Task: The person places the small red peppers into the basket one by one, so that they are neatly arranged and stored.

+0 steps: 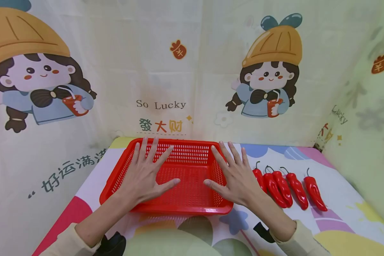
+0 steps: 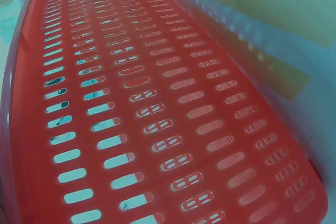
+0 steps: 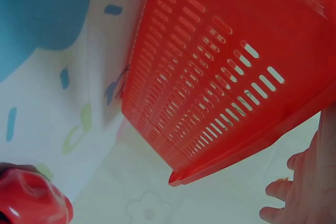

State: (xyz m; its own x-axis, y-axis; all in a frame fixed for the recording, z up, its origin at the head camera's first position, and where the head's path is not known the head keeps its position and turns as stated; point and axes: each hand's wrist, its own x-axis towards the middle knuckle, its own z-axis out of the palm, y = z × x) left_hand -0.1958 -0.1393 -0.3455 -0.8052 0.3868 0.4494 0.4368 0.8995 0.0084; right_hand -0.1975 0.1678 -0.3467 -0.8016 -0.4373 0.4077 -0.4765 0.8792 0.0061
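Observation:
A red slotted plastic basket [image 1: 185,209] stands on the table in the head view, with its floor bare. My left hand [image 1: 147,170] is spread over its left part, fingers straight and apart, holding nothing. My right hand [image 1: 238,177] is spread the same way over the basket's right rim, also holding nothing. Several glossy red chili peppers [image 1: 296,190] with dark stems lie in a row right of the right hand, which partly hides the leftmost one. The left wrist view is filled by the slotted basket wall [image 2: 173,72]. Fingers [image 3: 281,190] show beside the basket in the right wrist view.
A patterned cloth covers the table [image 1: 323,170]. Behind it hangs a printed curtain [image 1: 211,89] with cartoon figures, and similar cloth closes both sides. Black bands [image 1: 264,233] sit near the wrists. One red pepper [image 3: 34,198] shows at the lower left of the right wrist view.

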